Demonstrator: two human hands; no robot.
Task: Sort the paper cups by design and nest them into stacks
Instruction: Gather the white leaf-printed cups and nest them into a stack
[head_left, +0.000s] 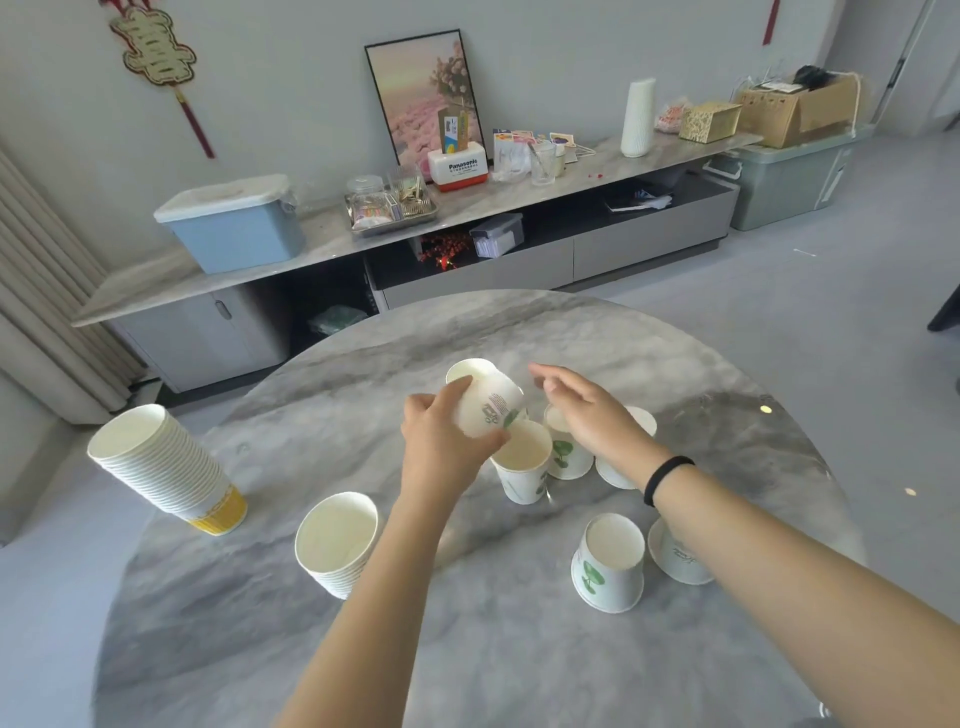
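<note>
Head view looks down over a round marble table (467, 649) with both bare arms reaching in from the near edge. The left hand (441, 441) is wrapped around a tilted cup (485, 400), thumb on the far side, fingers curled under it, so it is clasped on that cup and lifted off the table. The cup leans with its mouth toward the far left, and small print plus a bit of green shows on its side. Its base hangs just over the open mouth of a leaf cup (522, 462) that stands upright on the table.

The right hand (582, 410) hovers flat, palm down, fingers spread and holding nothing, above a cluster of upright cups. Under it stands a second leaf cup (566, 452), and a third cup (631, 431) is mostly hidden by the wrist, which wears a black band (667, 478).

Nearer the person, to the right, a front leaf cup (610, 564) stands alone, and a part-hidden cup (675, 556) sits just beside it, tucked behind the right forearm; its design I cannot make out clearly.

On the left, a tall stack (166, 467) of nested cups leans outward, with a yellow-printed cup at the bottom. A shorter stack (337, 545) of white cups stands between that one and the left forearm.

Beyond the table, a long low cabinet (415, 228) runs along the wall with a blue bin (234, 223) on it.
</note>
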